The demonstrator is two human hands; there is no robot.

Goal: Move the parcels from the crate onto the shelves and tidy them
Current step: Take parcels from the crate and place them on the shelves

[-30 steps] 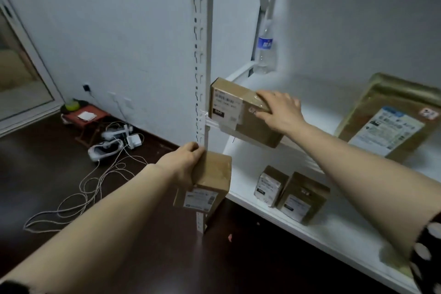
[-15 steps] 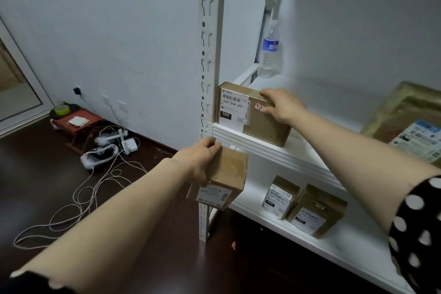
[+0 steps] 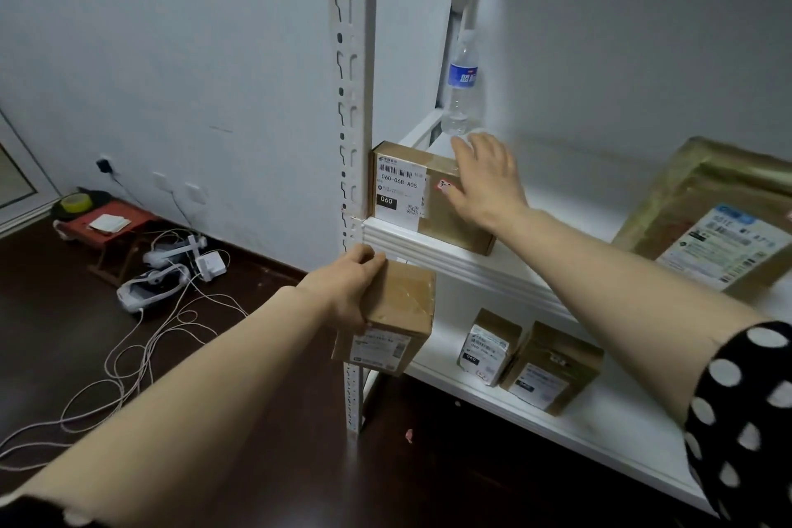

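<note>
A brown labelled parcel (image 3: 409,191) stands at the left end of the upper white shelf (image 3: 450,253), tight against the slotted post. My right hand (image 3: 484,180) is spread over its right side with straight fingers, blurred; whether it touches the box I cannot tell. My left hand (image 3: 347,292) grips a smaller brown parcel (image 3: 396,317) in front of the post, just below the upper shelf's edge. Two small parcels (image 3: 490,345) (image 3: 553,364) stand side by side on the lower shelf (image 3: 557,429). A large padded envelope (image 3: 711,219) lies on the upper shelf at the right.
A water bottle (image 3: 460,90) stands in the back left corner of the upper shelf. The white slotted post (image 3: 353,99) carries a red-edged "3-2" tag. On the dark floor at left lie white cables (image 3: 141,347), chargers and a low red stool (image 3: 107,223).
My right hand set the labelled parcel down on the upper shelf against the post, then let go and opened its fingers. My left hand has kept hold of the smaller parcel.
</note>
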